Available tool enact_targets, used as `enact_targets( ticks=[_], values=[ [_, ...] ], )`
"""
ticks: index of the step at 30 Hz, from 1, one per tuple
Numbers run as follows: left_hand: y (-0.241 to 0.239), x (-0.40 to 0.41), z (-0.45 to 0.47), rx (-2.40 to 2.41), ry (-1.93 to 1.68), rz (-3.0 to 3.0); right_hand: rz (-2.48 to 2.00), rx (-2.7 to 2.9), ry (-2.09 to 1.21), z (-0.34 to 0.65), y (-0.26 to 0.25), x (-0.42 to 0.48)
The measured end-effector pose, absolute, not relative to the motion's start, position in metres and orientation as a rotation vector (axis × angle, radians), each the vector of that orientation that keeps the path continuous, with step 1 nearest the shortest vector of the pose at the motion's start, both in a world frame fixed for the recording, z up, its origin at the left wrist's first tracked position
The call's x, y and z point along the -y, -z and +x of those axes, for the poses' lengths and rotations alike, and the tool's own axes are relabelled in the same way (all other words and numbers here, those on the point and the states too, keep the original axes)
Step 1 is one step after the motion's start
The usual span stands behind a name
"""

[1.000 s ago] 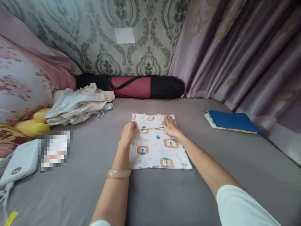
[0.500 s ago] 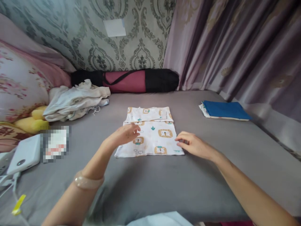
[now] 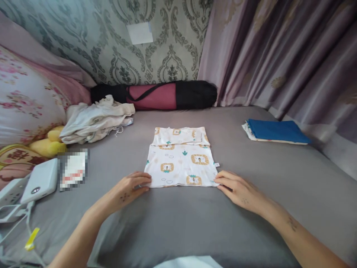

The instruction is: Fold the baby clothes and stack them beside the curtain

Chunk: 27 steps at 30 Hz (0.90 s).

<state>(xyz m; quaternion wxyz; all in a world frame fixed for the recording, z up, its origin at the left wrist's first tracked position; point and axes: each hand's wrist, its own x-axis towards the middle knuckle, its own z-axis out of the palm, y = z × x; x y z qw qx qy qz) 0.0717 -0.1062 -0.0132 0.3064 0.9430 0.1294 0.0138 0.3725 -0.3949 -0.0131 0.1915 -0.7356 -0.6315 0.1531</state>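
A white garment [image 3: 181, 160] printed with tan lion faces and green leaves lies flat in front of me, its far part folded over towards me. A small tag sticks out from its right side. My left hand [image 3: 132, 188] pinches the near left corner, thumb below and fingers on top. At the near right corner, my right hand [image 3: 234, 188] grips the cloth the same way. The fingertips partly cover both corners.
The garment lies on a grey sheet [image 3: 178, 219]. A folded blue cloth [image 3: 279, 131] lies at right, with crumpled pale cloth [image 3: 96, 121] at back left. A black and maroon long bag [image 3: 156, 96] lines the wall. A white power bank [image 3: 40, 180] with cables sits at left.
My left hand has moved from above the garment to its near left corner. My right hand has slid down to the near right corner. Both have closed on the cloth.
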Motion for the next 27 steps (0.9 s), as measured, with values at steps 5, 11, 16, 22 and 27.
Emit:
enact_targets(
  ticks=[5, 11, 16, 22, 27],
  values=[
    [0.015, 0.106, 0.072, -0.35, -0.034, 2.529, -2.052, 1.755, -0.398, 0.369, 0.012, 0.395],
    [0.007, 0.11, 0.081, -0.391, -0.031, 2.534, -2.085, 1.652, -0.465, 0.37, 0.004, 0.39],
    [-0.007, 0.104, 0.095, -0.501, -0.013, 2.486, -2.164, 1.569, -0.473, 0.378, -0.003, 0.381],
    [-0.022, 0.08, 0.132, -0.695, -0.253, 2.268, -2.137, 1.313, -0.348, 0.409, -0.002, 0.352],
    [-0.018, 0.05, 0.168, -0.757, -0.427, 2.009, -2.1, 1.15, -0.348, 0.44, 0.003, 0.316]
  ],
)
